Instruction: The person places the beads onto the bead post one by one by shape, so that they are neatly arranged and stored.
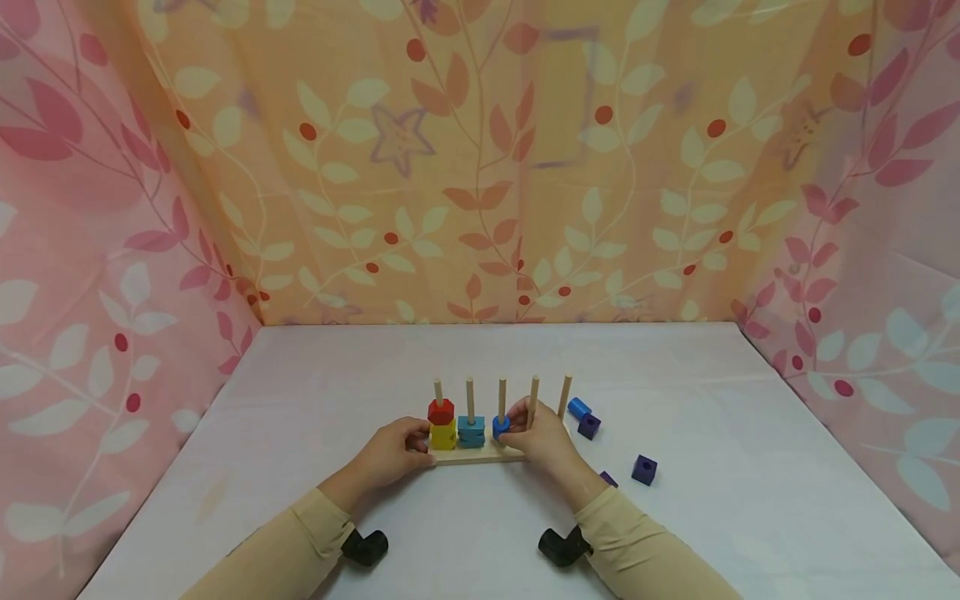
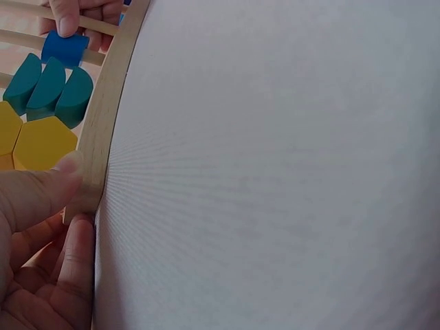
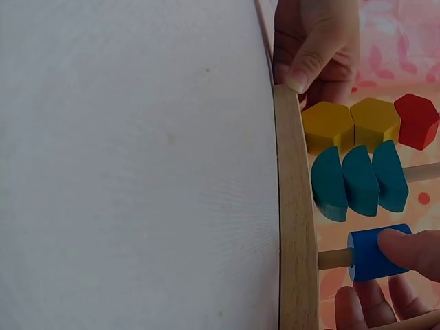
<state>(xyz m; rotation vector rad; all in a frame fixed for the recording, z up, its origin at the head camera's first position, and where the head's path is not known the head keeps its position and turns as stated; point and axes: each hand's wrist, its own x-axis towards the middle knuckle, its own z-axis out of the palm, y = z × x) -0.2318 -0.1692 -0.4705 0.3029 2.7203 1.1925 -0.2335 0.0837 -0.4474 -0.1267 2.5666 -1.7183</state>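
Observation:
A wooden peg board (image 1: 474, 455) with several upright pegs lies across the table. My left hand (image 1: 388, 455) grips its left end, thumb on the base (image 2: 103, 117) and fingers beneath the edge. On the third peg is a blue cylinder (image 3: 371, 253), pinched by my right hand (image 1: 550, 446); a stretch of bare peg shows between it and the base. The first peg carries yellow hexagonal blocks (image 3: 328, 125) with a red hexagonal block (image 1: 441, 412) on top. Teal half-round blocks (image 3: 360, 180) are stacked on the second peg.
Right of the board, another blue cylinder (image 1: 578, 408) lies beside a purple cube (image 1: 589, 427). Nearer me is a second purple cube (image 1: 644, 469), and a third purple block (image 1: 608, 479) is partly hidden by my right forearm. Patterned cloth (image 1: 480, 208) walls the table's back and sides.

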